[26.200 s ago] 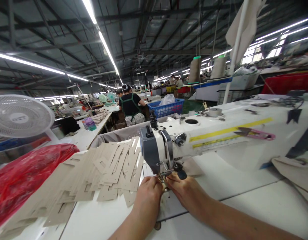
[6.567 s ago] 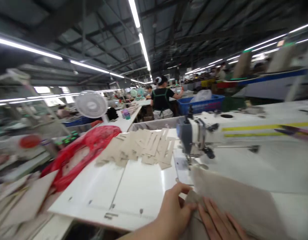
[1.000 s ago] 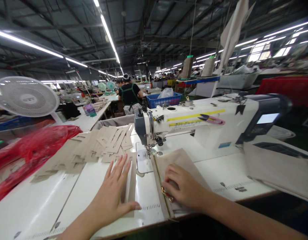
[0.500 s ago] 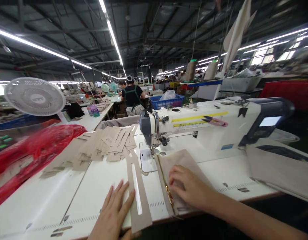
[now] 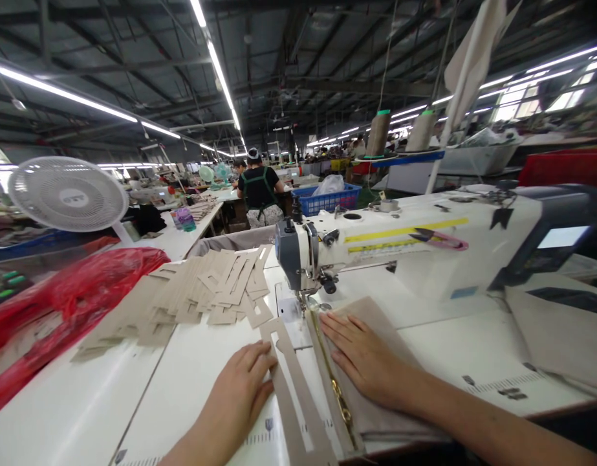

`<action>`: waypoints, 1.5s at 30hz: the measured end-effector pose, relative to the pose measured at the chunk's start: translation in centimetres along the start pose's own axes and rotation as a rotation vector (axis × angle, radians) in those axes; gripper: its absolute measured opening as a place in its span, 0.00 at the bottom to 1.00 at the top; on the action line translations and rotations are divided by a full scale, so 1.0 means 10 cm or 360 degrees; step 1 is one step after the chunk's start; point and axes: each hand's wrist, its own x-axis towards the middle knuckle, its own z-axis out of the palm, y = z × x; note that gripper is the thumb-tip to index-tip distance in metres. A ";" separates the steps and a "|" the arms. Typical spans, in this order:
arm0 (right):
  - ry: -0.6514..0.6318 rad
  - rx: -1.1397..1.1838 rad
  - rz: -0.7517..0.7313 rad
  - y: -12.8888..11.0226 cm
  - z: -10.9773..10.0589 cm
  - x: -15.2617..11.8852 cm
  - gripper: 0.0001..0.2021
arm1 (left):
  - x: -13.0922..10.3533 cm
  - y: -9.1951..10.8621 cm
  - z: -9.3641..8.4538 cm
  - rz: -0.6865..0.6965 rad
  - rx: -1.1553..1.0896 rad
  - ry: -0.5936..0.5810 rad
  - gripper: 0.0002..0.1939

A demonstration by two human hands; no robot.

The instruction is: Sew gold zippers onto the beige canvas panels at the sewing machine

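Note:
My left hand (image 5: 242,391) has its fingers drawn together at the left edge of a beige strip with a long slot (image 5: 293,388), gripping it there. The strip lies on the white sewing table, slightly bent. My right hand (image 5: 363,353) lies flat, fingers stretched, on a folded beige fabric panel (image 5: 376,317). Along that panel's left edge runs a gold zipper (image 5: 330,369) with a gold puller near its lower end. The panel's top end is close to the presser foot (image 5: 304,301) of the sewing machine (image 5: 376,246).
Several slotted beige pieces (image 5: 196,285) are heaped to the left, beside red plastic (image 5: 108,278). Pink-handled snips (image 5: 441,239) rest on the machine arm. Another beige panel (image 5: 550,330) lies right. A white fan (image 5: 70,194), a blue crate (image 5: 327,199) and a seated person (image 5: 260,188) are beyond.
My left hand has gone from spread flat to closed at the strip's edge, and the strip has shifted. My right hand has flattened from a curled pose onto the panel. The view has shifted slightly.

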 end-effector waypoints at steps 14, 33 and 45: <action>0.0205 -0.0131 -0.0084 -0.08 0.10 -0.09 0.24 | 0.56 0.41 0.20 0.0402 0.0183 0.0385 0.12; 0.0264 -0.0044 0.0030 -0.10 0.05 -0.06 0.24 | 0.68 0.35 0.33 0.0280 0.0186 0.0015 0.14; 0.0184 0.0306 0.0034 -0.09 -0.03 -0.02 0.24 | 0.64 0.14 0.34 0.0457 0.0353 0.0051 0.18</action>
